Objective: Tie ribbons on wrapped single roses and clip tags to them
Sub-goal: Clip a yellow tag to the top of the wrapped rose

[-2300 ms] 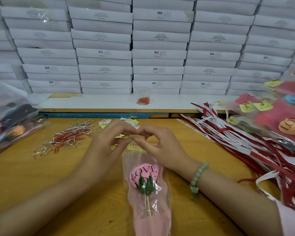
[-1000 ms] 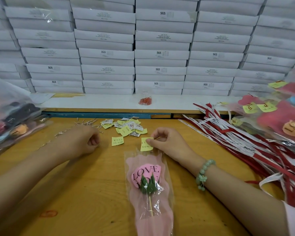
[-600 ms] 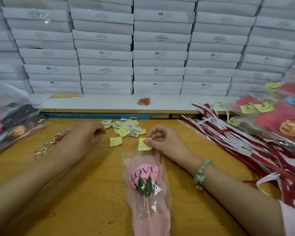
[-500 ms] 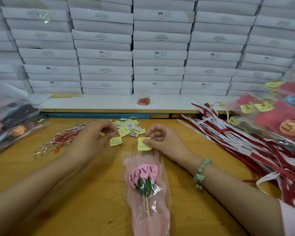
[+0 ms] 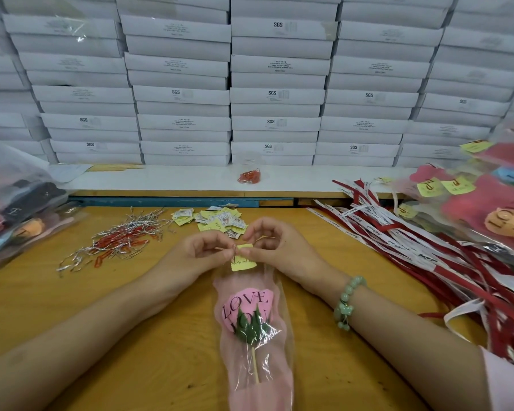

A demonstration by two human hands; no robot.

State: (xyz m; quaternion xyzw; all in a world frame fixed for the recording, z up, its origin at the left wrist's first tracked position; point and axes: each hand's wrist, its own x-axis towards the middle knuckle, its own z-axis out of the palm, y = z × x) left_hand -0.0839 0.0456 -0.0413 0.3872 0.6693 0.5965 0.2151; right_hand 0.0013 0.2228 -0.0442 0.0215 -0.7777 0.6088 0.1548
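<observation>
At the wrapped rose's (image 5: 250,315) top edge a yellow tag (image 5: 244,263) is pinched by the right hand (image 5: 279,247), a paper clip (image 5: 234,253) by the left hand (image 5: 196,256); table (image 5: 161,336) wood is seen alongside.

The white boxes (image 5: 278,24) stacked behind the far edge of the surface carry "SGS" in black on many of their front faces; the smaller lines printed on other faces are too fine to read. On the wrapped rose (image 5: 247,304) at the near edge, the pink head reads "LOVE", with "YOU" below it partly hidden by the green leaves. At the right edge an orange flower (image 5: 505,223) shows "LO". The yellow tag (image 5: 244,261) has handwriting and the ribbons (image 5: 398,232) have dark print, both illegible.
</observation>
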